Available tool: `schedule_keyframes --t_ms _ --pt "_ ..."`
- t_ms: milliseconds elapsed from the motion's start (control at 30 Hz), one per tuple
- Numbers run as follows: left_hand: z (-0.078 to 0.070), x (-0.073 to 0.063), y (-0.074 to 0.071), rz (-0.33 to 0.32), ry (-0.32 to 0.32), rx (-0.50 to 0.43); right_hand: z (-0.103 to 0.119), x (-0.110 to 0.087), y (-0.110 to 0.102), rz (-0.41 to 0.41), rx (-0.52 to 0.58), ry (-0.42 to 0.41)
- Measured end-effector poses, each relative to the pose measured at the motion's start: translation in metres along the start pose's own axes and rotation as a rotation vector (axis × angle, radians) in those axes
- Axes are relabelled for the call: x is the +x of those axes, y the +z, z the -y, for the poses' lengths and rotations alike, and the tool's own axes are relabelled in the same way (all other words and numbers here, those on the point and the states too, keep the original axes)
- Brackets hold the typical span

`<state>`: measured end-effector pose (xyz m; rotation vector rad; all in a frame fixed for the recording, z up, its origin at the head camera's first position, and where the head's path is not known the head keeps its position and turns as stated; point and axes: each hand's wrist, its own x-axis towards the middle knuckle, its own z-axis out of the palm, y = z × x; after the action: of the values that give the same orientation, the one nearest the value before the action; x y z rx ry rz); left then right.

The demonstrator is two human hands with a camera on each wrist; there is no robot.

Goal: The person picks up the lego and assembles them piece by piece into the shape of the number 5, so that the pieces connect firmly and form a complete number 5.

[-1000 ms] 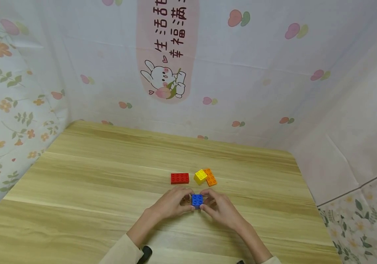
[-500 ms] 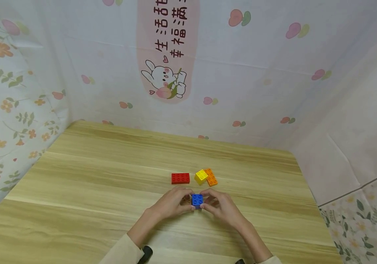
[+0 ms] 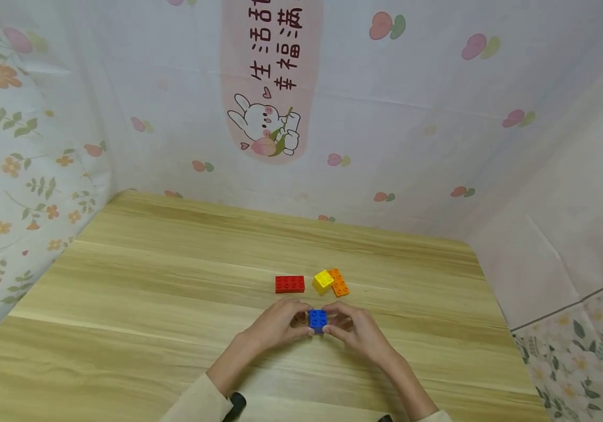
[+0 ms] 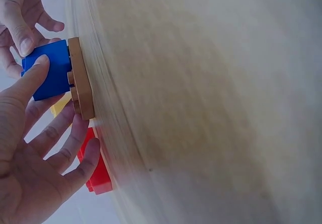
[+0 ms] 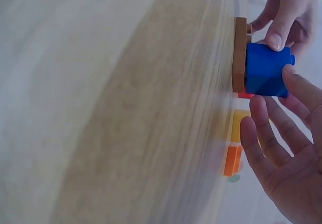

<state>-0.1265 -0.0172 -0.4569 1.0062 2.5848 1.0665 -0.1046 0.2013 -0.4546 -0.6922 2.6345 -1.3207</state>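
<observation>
A blue square toy brick (image 3: 318,320) sits on the studs at the right end of a brown building plate (image 4: 82,83). My left hand (image 3: 278,326) pinches the brick from the left, its thumb on the near face and its other fingers spread around the plate's bare end. From the right, my right hand (image 3: 358,333) pinches the same brick between thumb and fingers. A thin dark line shows between brick and plate in the right wrist view; whether they are pressed fully together I cannot tell. In the head view, my left fingers partly cover the plate.
Beyond the hands lie a red brick (image 3: 290,284), a yellow brick (image 3: 322,282) and a flat orange plate (image 3: 339,283). The yellow one stands against the orange plate's left side. All are on a wooden table (image 3: 175,258) with patterned cloth (image 3: 412,117) behind it.
The hands and the blue brick hold nearly the same pose. The head view has shifted very slightly, and nothing was taken hold of or let go.
</observation>
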Motion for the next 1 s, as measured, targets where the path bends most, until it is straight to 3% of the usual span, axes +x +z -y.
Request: schedule_keyframes --t_ms 567,1000 --pt "-0.0038 0.0004 0.0008 0.014 -0.069 0.021 0.0006 0.0006 -0.0027 0.023 0.009 0.037" --pt "-0.0032 -0.0008 0.0004 -0.002 -0.042 0.022 0.0031 0.0026 -0.0039 0.044 0.005 0.084"
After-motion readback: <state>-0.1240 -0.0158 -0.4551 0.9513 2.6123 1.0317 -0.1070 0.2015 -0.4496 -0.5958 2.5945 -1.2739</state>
